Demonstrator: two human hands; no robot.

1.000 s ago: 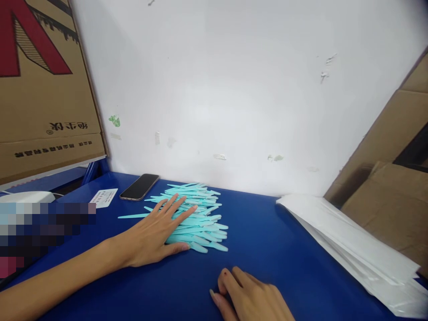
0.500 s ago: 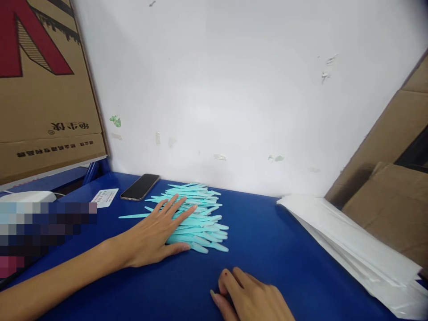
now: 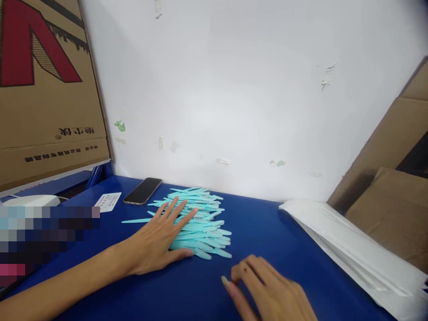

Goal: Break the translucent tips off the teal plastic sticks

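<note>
A pile of thin, flat, pale turquoise plastic sticks (image 3: pixel 203 240) with tapered ends lies on the blue table. I cannot make out their exact kind. My left hand (image 3: pixel 160 240) rests palm down on the left part of the pile, fingers spread, hiding some of the sticks. One longer stick end (image 3: pixel 135 221) pokes out to the left of that hand. Near the front edge, to the right of the pile and apart from it, is my right hand (image 3: pixel 272 290). Its fingers are loosely bent, the thumb stands apart, and nothing shows between them.
Behind the pile's left side lies a smartphone (image 3: pixel 143 191), with a white printed card (image 3: pixel 109 202) beside it. White plastic bags (image 3: pixel 347 249) lie along the right edge. Cardboard boxes (image 3: pixel 397 200) stand at right, another printed carton (image 3: pixel 53 107) at left. A white wall (image 3: pixel 240 98) closes off the back.
My right hand has shifted slightly right and forward, and its thumb has come away from the bent fingers. My left hand stays on the pile. The whole view has tilted slightly.
</note>
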